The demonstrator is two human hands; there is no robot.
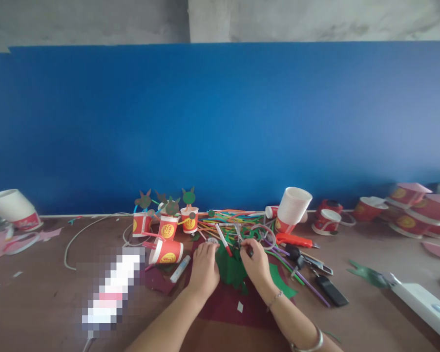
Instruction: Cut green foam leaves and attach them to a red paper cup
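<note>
My left hand (205,269) rests over the edge of a green paper sheet (232,269), its fingers curled down; what they hold, if anything, is hidden. A small clear roundish item (212,240) shows just past its fingertips. Over the paper's right side my right hand (255,264) is closed in a pinch beside a small dark and silvery item (238,237); what is between the fingers is too small to name. A white marker with a red end (224,240) lies between the hands. Beneath the green paper is a dark red sheet (223,310).
Decorated red paper cups (189,220) stand at the back left, one cup (166,252) on its side. Colored pipe cleaners (223,217) lie behind. To the right are stacked white cups (293,210), a red-orange utility knife (295,240), keys with a black fob (331,290) and a white box (425,303).
</note>
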